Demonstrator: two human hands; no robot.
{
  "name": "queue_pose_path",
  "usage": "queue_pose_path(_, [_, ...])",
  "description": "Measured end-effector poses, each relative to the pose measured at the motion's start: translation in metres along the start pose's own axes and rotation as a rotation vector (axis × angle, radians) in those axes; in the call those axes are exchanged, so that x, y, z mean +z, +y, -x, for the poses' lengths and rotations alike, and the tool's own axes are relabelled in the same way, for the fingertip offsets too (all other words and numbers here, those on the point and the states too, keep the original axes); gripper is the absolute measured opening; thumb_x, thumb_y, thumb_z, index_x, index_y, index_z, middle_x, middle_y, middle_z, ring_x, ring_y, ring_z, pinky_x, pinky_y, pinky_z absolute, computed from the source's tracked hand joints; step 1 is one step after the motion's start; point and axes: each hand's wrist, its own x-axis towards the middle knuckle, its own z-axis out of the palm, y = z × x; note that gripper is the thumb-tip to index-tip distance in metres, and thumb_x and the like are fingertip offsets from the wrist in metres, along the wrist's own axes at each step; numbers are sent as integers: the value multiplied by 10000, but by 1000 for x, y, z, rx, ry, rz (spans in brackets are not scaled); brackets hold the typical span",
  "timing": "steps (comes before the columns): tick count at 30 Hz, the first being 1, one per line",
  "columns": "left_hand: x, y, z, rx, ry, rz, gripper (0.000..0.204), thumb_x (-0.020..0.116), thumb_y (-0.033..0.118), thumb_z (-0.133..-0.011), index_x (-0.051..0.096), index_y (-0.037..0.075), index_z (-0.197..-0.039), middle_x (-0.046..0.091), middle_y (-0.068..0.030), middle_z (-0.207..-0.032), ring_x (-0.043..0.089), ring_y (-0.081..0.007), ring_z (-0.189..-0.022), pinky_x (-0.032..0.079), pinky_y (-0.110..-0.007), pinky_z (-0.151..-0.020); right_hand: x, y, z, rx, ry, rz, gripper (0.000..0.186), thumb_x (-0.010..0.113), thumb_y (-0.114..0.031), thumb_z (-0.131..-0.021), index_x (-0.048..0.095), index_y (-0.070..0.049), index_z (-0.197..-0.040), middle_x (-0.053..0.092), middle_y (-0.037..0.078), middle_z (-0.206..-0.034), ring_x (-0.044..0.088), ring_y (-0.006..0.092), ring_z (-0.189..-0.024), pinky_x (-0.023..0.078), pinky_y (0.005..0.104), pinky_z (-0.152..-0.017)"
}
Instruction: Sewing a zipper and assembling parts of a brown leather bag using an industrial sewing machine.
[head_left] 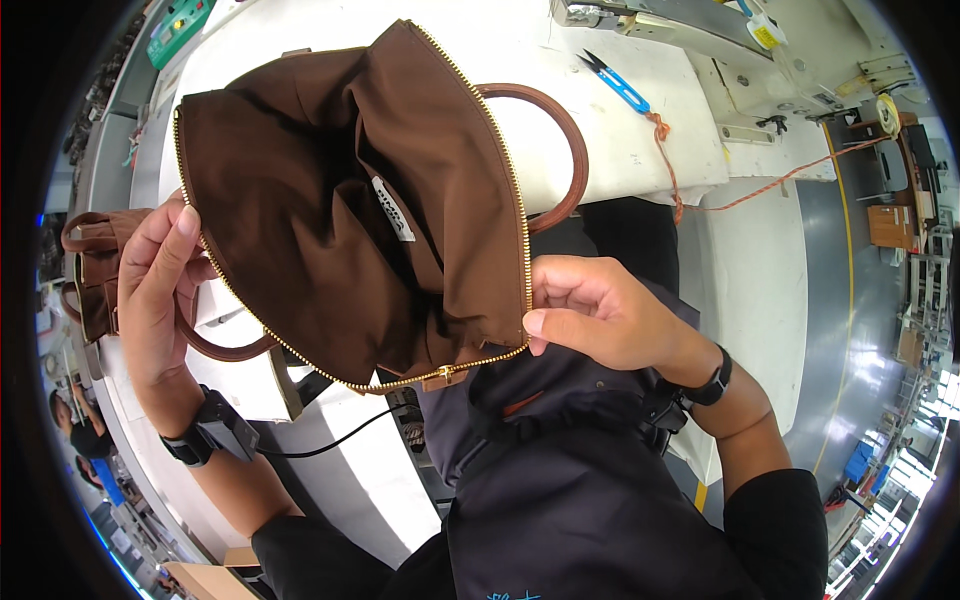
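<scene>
A brown handbag (270,190) lies spread wide in front of me, its brown fabric lining and a small white label (393,210) showing inside. A gold-toothed zipper (500,150) runs round its mouth, with the zipper pull (445,374) at the near edge. My left hand (160,270) pinches the left rim between thumb and fingers. At the right rim, my right hand (595,310) grips the zipper edge, thumb on top and fingers curled beneath. One rolled handle (570,150) arches out at the right; another (225,350) hangs by my left hand. The bag's outside is mostly hidden.
Blue-handled thread snips (615,82) tied to an orange cord (665,150) lie on the white table (480,45). A sewing machine (810,60) stands at the far right. Another brown bag (95,265) sits at the left. A green box (180,30) is at the far left.
</scene>
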Motion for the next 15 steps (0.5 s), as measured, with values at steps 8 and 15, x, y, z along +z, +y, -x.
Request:
queue_pose_path(8, [-8,-6,-1,-2,9,11,278,539,176,-1091,627,-34,-1250,720,-70,-1094,695,-127,-980,551,-264,-899,3,-8,-1,36,19,11,147,585,-100,-1010,641,14,-1083,658,9,-902,606,59,-787,475,227,-722])
queue_pose_path(15, [0,0,2,31,-51,23,267,538,165,-1089,634,-37,-1234,721,-85,-1107,699,-144,-991,554,-280,-903,8,-10,-1,47,22,-30,181,574,-129,-1041,650,14,-1122,661,10,-909,610,64,-794,504,242,-733])
